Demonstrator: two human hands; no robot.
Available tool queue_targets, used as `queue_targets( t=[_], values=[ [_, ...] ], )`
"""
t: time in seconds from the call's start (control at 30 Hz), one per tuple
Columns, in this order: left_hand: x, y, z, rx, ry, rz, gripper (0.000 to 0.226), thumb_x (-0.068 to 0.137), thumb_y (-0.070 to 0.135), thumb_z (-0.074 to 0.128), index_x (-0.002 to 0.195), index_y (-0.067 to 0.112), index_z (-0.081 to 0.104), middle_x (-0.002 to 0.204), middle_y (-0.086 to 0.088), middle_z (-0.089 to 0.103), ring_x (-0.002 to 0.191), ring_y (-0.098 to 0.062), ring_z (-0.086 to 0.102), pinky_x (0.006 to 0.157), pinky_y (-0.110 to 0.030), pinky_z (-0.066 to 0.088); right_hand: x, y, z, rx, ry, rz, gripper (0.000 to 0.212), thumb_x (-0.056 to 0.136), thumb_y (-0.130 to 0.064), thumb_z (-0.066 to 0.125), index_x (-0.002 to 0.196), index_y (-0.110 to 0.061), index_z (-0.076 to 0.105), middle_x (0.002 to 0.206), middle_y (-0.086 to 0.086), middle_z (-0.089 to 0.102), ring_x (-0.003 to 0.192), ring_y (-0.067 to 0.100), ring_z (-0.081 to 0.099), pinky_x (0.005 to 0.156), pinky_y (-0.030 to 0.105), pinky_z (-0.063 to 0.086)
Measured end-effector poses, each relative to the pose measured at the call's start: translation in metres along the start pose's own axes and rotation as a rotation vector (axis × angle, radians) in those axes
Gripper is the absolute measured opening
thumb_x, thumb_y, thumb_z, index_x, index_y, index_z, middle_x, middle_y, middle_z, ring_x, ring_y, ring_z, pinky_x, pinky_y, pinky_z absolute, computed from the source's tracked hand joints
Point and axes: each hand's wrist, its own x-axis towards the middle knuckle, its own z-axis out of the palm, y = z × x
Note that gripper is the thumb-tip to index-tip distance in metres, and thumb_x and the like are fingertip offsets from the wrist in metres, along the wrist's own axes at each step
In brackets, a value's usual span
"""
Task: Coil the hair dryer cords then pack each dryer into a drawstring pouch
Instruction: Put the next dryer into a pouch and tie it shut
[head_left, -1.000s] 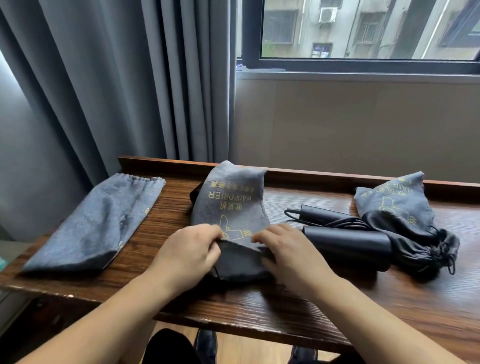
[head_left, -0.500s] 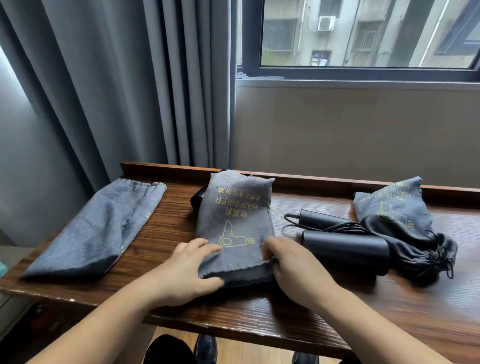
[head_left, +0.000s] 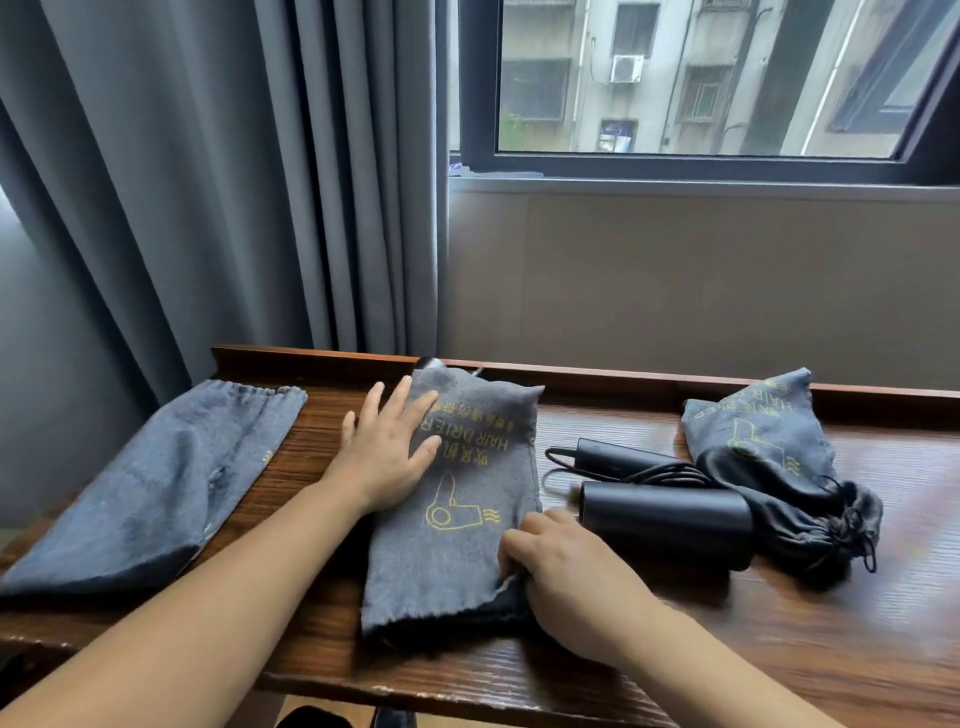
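A dark wooden table (head_left: 675, 670) with a raised lip along its far edge stands under the window. At its left end lies a flat grey pouch (head_left: 156, 483). In the middle lies a second grey pouch (head_left: 467, 551) printed with a yellow dryer outline. Just right of it rests a black hair dryer (head_left: 667, 522) with its cord (head_left: 660, 473) bundled behind, touching a third, bulging pouch (head_left: 769, 457) at the right

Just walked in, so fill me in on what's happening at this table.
A person is working on the middle pouch on the wooden table. The left hand lies flat on it while the right hand grips its near edge. A black hair dryer lies unpacked beside it, between a cinched pouch and a flat pouch.
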Motion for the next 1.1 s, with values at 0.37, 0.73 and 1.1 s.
queue_targets(
  t=[0.37, 0.73, 1.1],
  values=[
    [0.013, -0.021, 0.006, 0.192, 0.121, -0.007, 0.052, 0.098, 0.049, 0.047, 0.148, 0.040, 0.038, 0.162, -0.003, 0.023, 0.149, -0.022, 0.015, 0.112, -0.053, 0.033, 0.016, 0.001, 0.011, 0.009, 0.068, -0.015, 0.034, 0.075, -0.013, 0.033, 0.100, -0.019, 0.055, 0.103, 0.002, 0.051, 0.104, 0.025, 0.044, 0.088, 0.035, 0.043],
    [-0.006, -0.041, -0.011, 0.322, 0.049, -0.222, 0.060, 0.100, 0.052, 0.037, 0.154, 0.043, 0.013, 0.166, -0.008, -0.002, 0.152, -0.029, -0.007, 0.118, -0.060, 0.005, 0.045, -0.003, 0.023, 0.065, 0.113, 0.010, 0.016, 0.082, -0.021, 0.050, 0.097, -0.017, 0.055, 0.103, 0.002, 0.053, 0.105, 0.024, 0.047, 0.089, 0.035, 0.044],
    [-0.085, 0.036, -0.028, -0.046, -0.113, 0.242, 0.058, 0.076, 0.077, 0.041, 0.106, 0.034, 0.064, 0.083, 0.019, 0.050, 0.086, -0.001, 0.048, 0.080, -0.021, 0.041, 0.044, -0.003, -0.012, 0.014, 0.216, 0.246, 0.017, 0.095, -0.030, 0.045, 0.089, -0.016, 0.054, 0.096, 0.011, 0.068, 0.094, 0.036, 0.061, 0.077, 0.042, 0.042]
  ],
)
